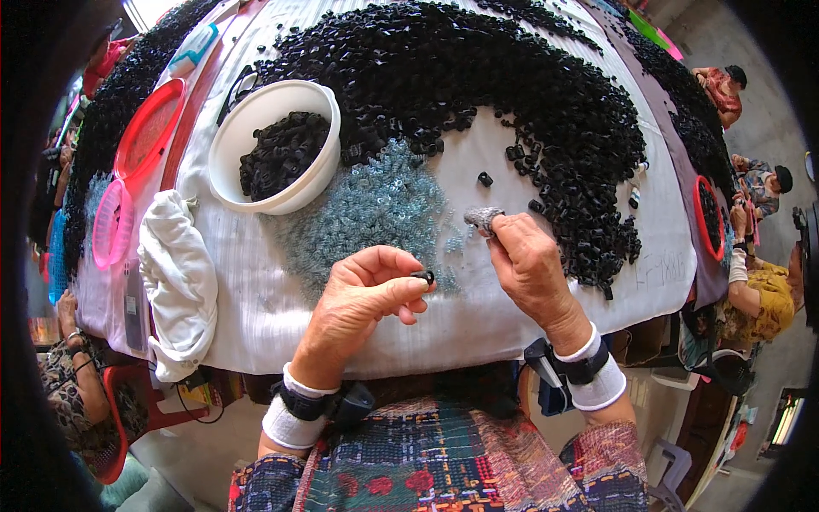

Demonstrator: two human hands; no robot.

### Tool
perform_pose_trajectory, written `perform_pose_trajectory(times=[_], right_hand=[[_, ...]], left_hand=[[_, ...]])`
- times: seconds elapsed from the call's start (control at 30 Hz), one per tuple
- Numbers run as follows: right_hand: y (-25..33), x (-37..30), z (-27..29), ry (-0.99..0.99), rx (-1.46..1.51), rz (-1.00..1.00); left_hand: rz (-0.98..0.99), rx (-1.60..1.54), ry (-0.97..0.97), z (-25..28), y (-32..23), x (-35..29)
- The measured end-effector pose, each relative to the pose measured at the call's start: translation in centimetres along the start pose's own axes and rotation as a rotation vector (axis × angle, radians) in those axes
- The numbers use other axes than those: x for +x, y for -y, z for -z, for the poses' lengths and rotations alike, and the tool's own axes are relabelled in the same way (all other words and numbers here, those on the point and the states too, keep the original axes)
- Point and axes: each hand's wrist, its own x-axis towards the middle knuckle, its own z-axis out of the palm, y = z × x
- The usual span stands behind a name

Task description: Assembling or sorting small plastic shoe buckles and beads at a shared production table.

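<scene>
A small black ring-shaped plastic piece (424,277) is pinched between the thumb and fingers of my left hand (354,294). To its right, my right hand (536,266) hovers over the cloth with its fingers drawn together. A grey wrap (484,217) covers a fingertip of that hand; whatever it may grip is too small to make out. Beyond my left hand spreads a heap of small clear bluish pieces (371,213). Farther back lies a large mound of black plastic pieces (426,64), and a single black piece (485,179) sits apart on the white cloth (465,154).
A white bowl (223,175) with black pieces stands at the left, near a bundled white cloth (179,282). Red (119,154) and pink (101,230) baskets lie farther left. Other people (759,299) sit along the right, and one person's arm (85,375) shows at the left.
</scene>
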Motion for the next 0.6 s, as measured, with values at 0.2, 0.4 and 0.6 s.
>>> perform_pose_trajectory(times=[0.2,0.4,0.6], right_hand=[[-0.2,0.9,-1.3,0.140,-0.147,0.131],[0.1,0.3,-1.5,0.165,-0.287,0.096],[0.7,0.3,-0.8,0.057,-0.269,0.133]], left_hand=[[0.009,0.019,-0.006,-0.2,0.0,-0.3],[-0.038,0.006,0.022,0.3,0.5,-0.2],[-0.042,0.044,0.016,-0.6,0.8,-0.1]])
